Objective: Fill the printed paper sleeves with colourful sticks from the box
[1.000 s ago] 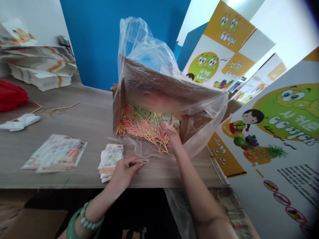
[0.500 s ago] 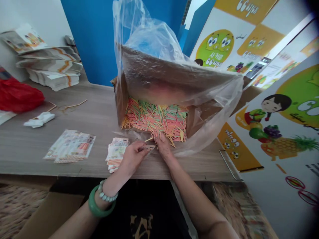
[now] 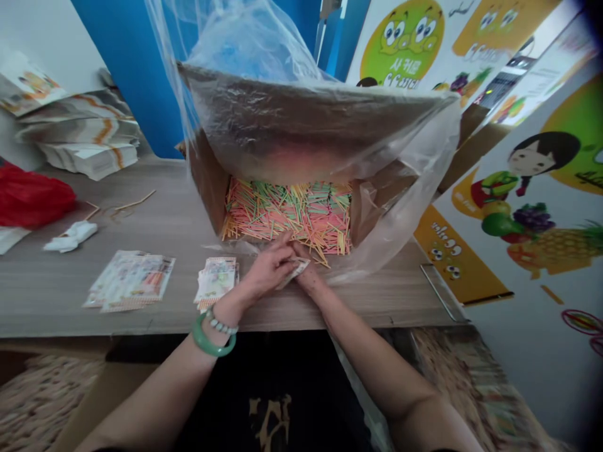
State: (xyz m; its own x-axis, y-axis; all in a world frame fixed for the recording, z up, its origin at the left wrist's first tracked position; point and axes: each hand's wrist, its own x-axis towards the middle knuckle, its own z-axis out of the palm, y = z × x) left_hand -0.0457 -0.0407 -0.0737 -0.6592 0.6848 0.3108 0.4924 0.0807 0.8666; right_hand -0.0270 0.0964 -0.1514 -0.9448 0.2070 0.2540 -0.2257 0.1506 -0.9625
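A: Item one, with twelve o'clock straight away from the person?

B: Packet (image 3: 298, 269), one, pale, small. Located at the near edge of the box (image 3: 205, 182), above the desk (image 3: 377, 301). Long axis slanted, roughly eight to two o'clock, the clearer end at two.

A: Held by?

B: Left hand (image 3: 267, 270), reaching in from eight o'clock: fingers bent and nearly closed, pinching the packet. Right hand (image 3: 309, 276), from five o'clock, just beside it, partly behind the packet; I cannot tell how far open its fingers are, or whether they grip anything.

A: Item two?

B: Sticks (image 3: 287, 210), many, thin; pink, green, yellow. Heaped in the box at twelve o'clock from the packet, axes mixed; one yellow stick at the near corner points to about four.

A: Further stock?

B: Packet stack (image 3: 217, 279) at nine o'clock; larger packets (image 3: 132, 280), fanned, farther out at nine. Red bag (image 3: 35, 196), between nine and ten, cut off by the picture's edge.

A: Unclear entries?

B: Right fingertips hidden; packet's contents and print not legible. Plastic liner (image 3: 292, 119) veils the box's far wall.
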